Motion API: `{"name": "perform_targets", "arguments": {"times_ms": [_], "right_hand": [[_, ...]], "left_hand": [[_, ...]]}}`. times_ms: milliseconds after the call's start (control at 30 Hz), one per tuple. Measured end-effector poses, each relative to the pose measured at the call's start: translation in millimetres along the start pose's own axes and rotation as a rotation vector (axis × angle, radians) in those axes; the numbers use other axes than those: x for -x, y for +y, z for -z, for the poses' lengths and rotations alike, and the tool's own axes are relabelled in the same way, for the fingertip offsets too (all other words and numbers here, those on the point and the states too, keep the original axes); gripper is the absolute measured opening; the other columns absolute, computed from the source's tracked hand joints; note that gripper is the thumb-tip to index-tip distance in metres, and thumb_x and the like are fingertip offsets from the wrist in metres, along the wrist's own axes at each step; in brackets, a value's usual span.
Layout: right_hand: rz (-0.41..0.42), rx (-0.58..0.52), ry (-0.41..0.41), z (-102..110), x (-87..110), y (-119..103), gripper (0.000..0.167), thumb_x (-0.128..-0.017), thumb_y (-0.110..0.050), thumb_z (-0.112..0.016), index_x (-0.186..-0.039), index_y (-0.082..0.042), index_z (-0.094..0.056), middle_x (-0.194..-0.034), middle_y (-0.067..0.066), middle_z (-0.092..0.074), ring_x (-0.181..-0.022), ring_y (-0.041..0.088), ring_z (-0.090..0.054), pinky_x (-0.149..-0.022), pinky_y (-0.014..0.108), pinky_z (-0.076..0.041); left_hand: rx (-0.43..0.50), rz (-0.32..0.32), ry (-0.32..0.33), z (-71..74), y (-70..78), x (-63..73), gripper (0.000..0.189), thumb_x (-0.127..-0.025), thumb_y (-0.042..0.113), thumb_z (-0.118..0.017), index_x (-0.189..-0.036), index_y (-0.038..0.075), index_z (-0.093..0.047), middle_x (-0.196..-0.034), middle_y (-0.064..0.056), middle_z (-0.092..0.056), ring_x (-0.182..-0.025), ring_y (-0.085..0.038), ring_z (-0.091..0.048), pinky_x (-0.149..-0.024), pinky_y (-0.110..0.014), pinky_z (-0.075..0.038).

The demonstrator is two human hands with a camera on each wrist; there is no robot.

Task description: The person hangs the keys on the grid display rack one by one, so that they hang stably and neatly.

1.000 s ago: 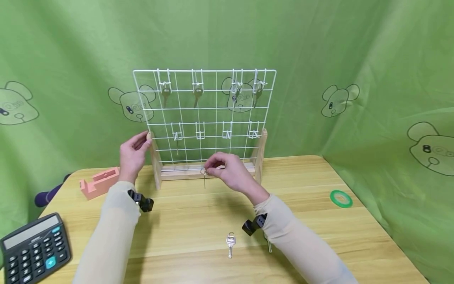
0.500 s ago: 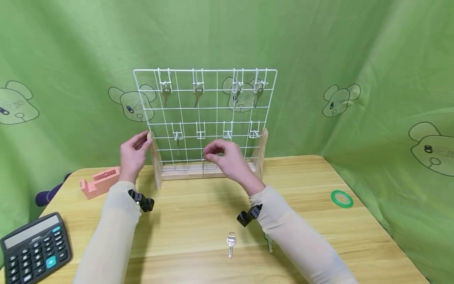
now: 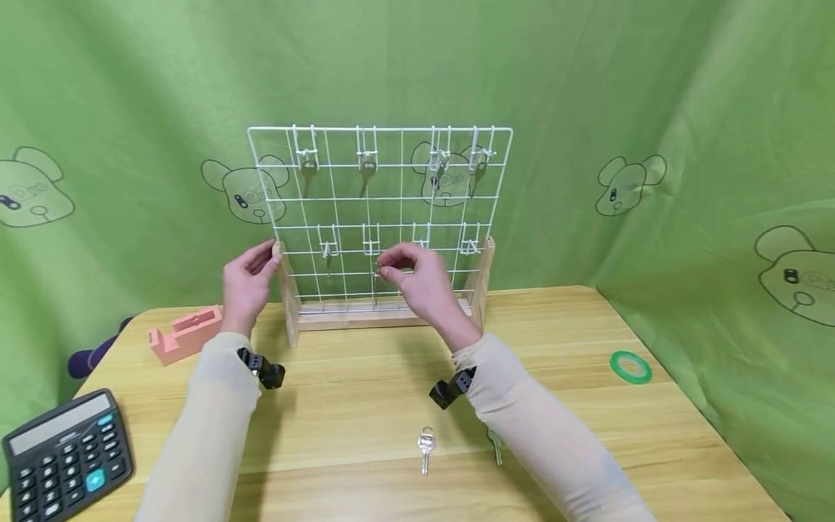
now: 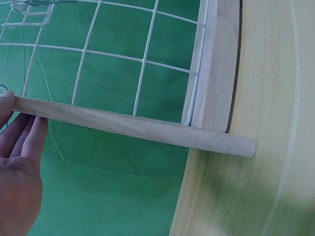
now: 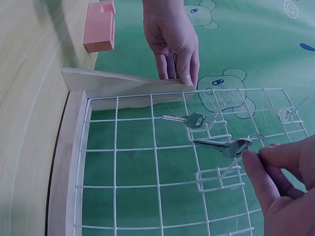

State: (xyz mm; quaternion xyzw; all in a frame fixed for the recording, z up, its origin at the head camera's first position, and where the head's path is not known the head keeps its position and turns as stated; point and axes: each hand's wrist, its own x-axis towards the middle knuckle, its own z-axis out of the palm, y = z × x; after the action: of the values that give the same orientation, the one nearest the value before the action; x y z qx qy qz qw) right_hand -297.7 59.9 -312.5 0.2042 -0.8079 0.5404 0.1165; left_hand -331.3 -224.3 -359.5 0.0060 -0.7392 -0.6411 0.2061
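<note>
My right hand (image 3: pixel 424 283) pinches a metal key (image 5: pixel 229 147) by its ring, in front of the wire grid rack (image 3: pixel 402 130). The key hangs blade down, just below a white hook (image 3: pixel 371 247) in the lower row. In the right wrist view, the ring is at the fingertips and the key overlaps the grid. My left hand (image 3: pixel 248 290) holds the top of the rack's left wooden upright (image 4: pixel 133 125) between thumb and fingers. Another key (image 5: pixel 194 120) hangs on the lower row's leftmost hook. Several keys (image 3: pixel 368 170) hang along the upper row.
On the table lie a loose key (image 3: pixel 426 444) and a second key (image 3: pixel 497 448) partly hidden by the right sleeve. A green tape roll (image 3: pixel 616 367) lies at right. At left are a pink tape dispenser (image 3: pixel 189 339) and a calculator (image 3: pixel 68 453).
My right hand has lifted the key from near the rack's base up to just under the lower row of hooks. The left hand has stayed on the upright.
</note>
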Motion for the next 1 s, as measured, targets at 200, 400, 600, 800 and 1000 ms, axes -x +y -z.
{"name": "perform_targets", "arguments": {"times_ms": [200,400,600,800,1000], "right_hand": [[-0.010,0.010,0.044,-3.5,-5.0,-2.8,0.013,-0.088,0.000,-0.070,-0.099,-0.007,-0.071,-0.093,0.001,-0.067,-0.088,0.017,-0.061,-0.079,0.029,-0.056],[-0.024,0.002,0.062,-6.9,-10.8,-2.4,0.013,-0.089,0.000,-0.069,-0.101,-0.005,-0.070,-0.094,0.001,-0.066,-0.090,0.017,-0.060,-0.079,0.028,-0.055],[-0.035,0.017,0.083,-11.7,-17.1,3.6,0.014,-0.089,0.001,-0.069,-0.101,-0.005,-0.070,-0.094,0.001,-0.066,-0.090,0.016,-0.059,-0.080,0.026,-0.055],[-0.049,0.008,0.084,-14.4,-22.4,9.8,0.014,-0.089,0.003,-0.068,-0.102,-0.004,-0.069,-0.094,0.003,-0.065,-0.089,0.018,-0.059,-0.078,0.025,-0.056],[-0.065,0.014,0.075,-16.1,-22.5,12.0,0.014,-0.089,0.002,-0.067,-0.102,-0.004,-0.069,-0.093,0.003,-0.065,-0.088,0.018,-0.059,-0.077,0.025,-0.056]], "left_hand": [[0.001,-0.001,-0.001,0.2,0.6,0.2,0.042,-0.096,0.010,-0.064,-0.137,0.005,-0.055,-0.138,-0.016,-0.055,-0.124,-0.023,-0.055,-0.100,-0.022,-0.047],[0.002,-0.005,-0.009,0.2,2.3,-0.2,0.043,-0.096,0.010,-0.064,-0.137,0.005,-0.055,-0.139,-0.016,-0.053,-0.125,-0.024,-0.054,-0.101,-0.023,-0.047],[0.008,-0.005,-0.009,0.3,2.5,0.5,0.042,-0.096,0.009,-0.064,-0.137,0.005,-0.054,-0.140,-0.017,-0.053,-0.126,-0.024,-0.053,-0.102,-0.023,-0.046],[0.014,0.000,-0.012,-1.0,2.8,0.8,0.042,-0.097,0.008,-0.063,-0.138,0.005,-0.054,-0.140,-0.017,-0.053,-0.126,-0.024,-0.053,-0.102,-0.023,-0.046],[0.011,0.009,-0.015,-1.2,0.0,1.4,0.043,-0.097,0.011,-0.064,-0.138,0.006,-0.054,-0.140,-0.016,-0.053,-0.126,-0.023,-0.054,-0.101,-0.023,-0.046]]}}
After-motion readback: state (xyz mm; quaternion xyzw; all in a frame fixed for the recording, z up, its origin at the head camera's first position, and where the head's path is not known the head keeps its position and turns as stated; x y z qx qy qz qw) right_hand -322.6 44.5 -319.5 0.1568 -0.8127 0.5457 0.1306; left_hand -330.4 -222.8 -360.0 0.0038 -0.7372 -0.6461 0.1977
